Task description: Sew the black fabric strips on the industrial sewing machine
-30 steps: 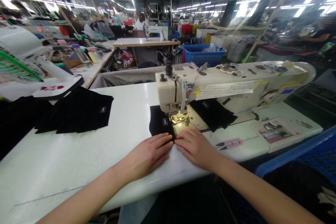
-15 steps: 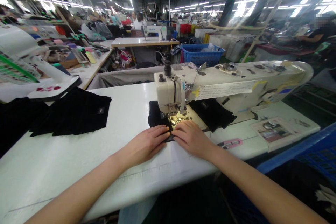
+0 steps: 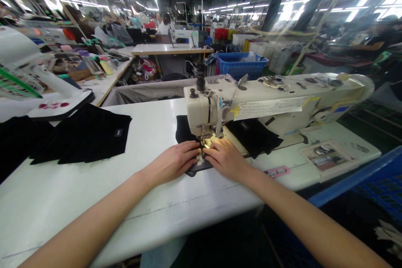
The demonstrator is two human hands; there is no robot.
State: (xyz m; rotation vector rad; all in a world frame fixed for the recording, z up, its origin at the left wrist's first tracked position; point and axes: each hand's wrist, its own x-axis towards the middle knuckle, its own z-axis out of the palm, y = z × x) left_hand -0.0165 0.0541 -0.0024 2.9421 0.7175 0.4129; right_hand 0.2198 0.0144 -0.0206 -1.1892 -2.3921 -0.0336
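A piece of black fabric point(image 3: 183, 129) lies under the head of a cream sewing machine point(image 3: 201, 106), its left part spread on the white table. My left hand point(image 3: 176, 160) is closed on its near edge, fingers together and fingertips just left of the presser foot. Close beside it, my right hand point(image 3: 228, 160) has bent fingers pressed at the same edge, touching the lit metal plate area. The fabric under the fingertips is mostly hidden. A dark plate shows below the hands. Behind the needle area lies another black piece point(image 3: 256, 136) with a small label.
A stack of black pieces point(image 3: 94, 134) lies at left, near a white fan point(image 3: 59, 88). Pink thread snips point(image 3: 278, 171) rest right of my right wrist. A blue basket point(image 3: 361, 176) stands at the right edge. Thread cones point(image 3: 271, 13) stand behind the machine.
Both hands have moved slightly forward, towards the needle, and the fabric has gone with them. More of the dark plate now shows in front of the fingers.
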